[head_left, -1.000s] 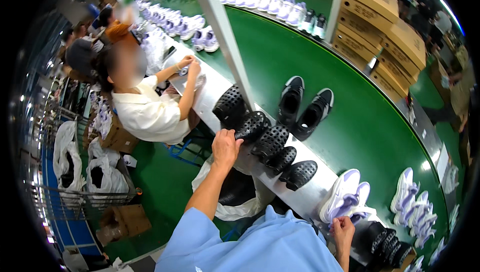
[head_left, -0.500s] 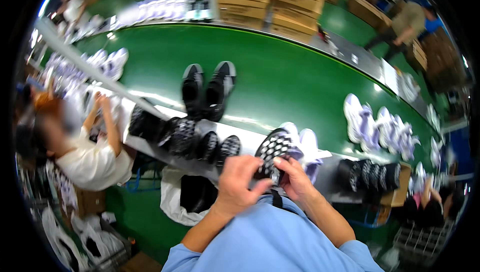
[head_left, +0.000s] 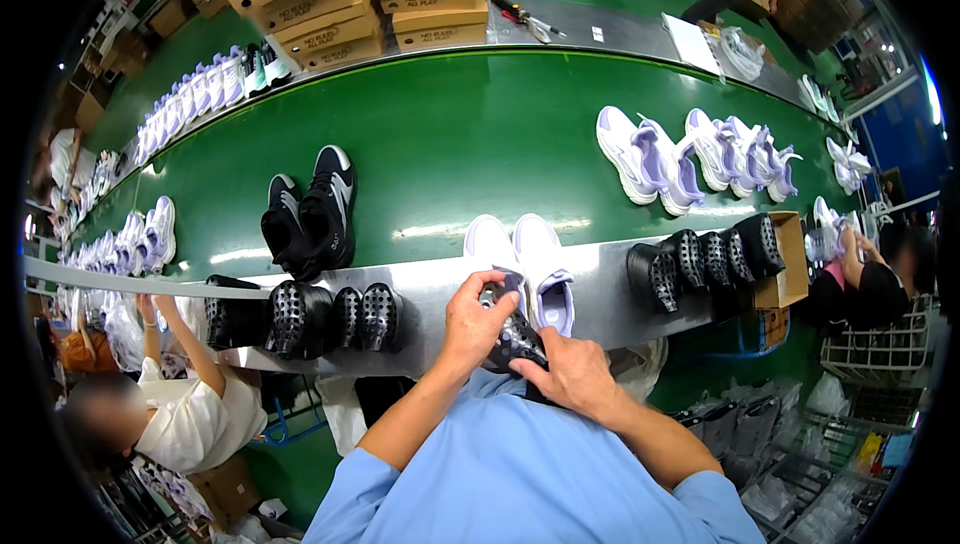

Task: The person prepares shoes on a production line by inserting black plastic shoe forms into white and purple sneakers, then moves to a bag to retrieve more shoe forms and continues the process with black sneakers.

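Observation:
Between my two hands is a black perforated plastic shoe tree (head_left: 519,344), tilted over the opening of the left shoe of a white and lilac sneaker pair. My left hand (head_left: 474,320) closes on its upper end, while my right hand (head_left: 574,374) grips the lower end. That left sneaker (head_left: 488,240) is partly hidden behind my left fingers. Its mate, the right sneaker (head_left: 543,264), stands beside it with its heel toward me. Both sit across the grey metal ledge (head_left: 430,289) and the edge of the green conveyor belt (head_left: 440,144).
Several more black shoe trees stand on the ledge at left (head_left: 290,319) and at right (head_left: 690,264). A black sneaker pair (head_left: 312,212) rests on the belt, with several white-lilac sneakers (head_left: 650,159) farther right. Shoe boxes (head_left: 345,4) are stacked beyond. A co-worker (head_left: 195,409) sits at left.
My view has turned, and the scene sits differently in the picture. My left hand, loosely beside the shoe tree before, now grips its upper end. The black sneakers are farther left.

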### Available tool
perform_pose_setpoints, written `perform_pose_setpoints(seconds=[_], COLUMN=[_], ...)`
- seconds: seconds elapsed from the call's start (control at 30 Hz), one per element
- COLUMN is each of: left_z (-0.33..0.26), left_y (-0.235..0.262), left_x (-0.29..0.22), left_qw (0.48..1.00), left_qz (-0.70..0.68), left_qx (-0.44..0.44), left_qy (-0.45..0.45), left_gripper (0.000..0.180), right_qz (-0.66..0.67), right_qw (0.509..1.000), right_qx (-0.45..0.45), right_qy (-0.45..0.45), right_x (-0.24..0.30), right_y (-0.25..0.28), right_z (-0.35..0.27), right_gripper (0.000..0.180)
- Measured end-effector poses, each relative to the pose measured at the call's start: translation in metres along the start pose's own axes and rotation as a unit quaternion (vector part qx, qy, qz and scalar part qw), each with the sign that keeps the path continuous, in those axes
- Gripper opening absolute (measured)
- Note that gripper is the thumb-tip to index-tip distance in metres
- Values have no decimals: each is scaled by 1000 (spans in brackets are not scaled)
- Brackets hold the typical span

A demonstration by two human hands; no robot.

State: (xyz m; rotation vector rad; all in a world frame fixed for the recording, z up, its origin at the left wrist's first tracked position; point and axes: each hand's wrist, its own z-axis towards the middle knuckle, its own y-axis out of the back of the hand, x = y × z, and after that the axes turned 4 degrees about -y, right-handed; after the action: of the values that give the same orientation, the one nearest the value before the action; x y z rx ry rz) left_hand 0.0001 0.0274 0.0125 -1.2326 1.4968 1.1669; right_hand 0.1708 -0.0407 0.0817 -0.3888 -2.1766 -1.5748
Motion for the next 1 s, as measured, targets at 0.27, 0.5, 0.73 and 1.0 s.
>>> perform_pose_setpoints(seconds=[0.27,0.5,0.73,1.0], left_z=[55,83,93,102], left_y=[8,32,57,55], left_x=[47,47,85,87], left_qw=[885,931,934,932], left_qz=[356,252,208,144], left_qx=[74,133,225,300], left_qy=[-290,-230,-182,-145], left_gripper=[21,23,21,13], right_qz=[-75,-172,11,-254], right_qw=[997,983,966,948], right_qx=[22,-59,168,192], right_qy=[8,-16,-195,-10], right_x=[-18,-13,-19,13], right_y=[9,-43,13,10], right_z=[21,56,82,101], right_gripper=[33,21,46,27])
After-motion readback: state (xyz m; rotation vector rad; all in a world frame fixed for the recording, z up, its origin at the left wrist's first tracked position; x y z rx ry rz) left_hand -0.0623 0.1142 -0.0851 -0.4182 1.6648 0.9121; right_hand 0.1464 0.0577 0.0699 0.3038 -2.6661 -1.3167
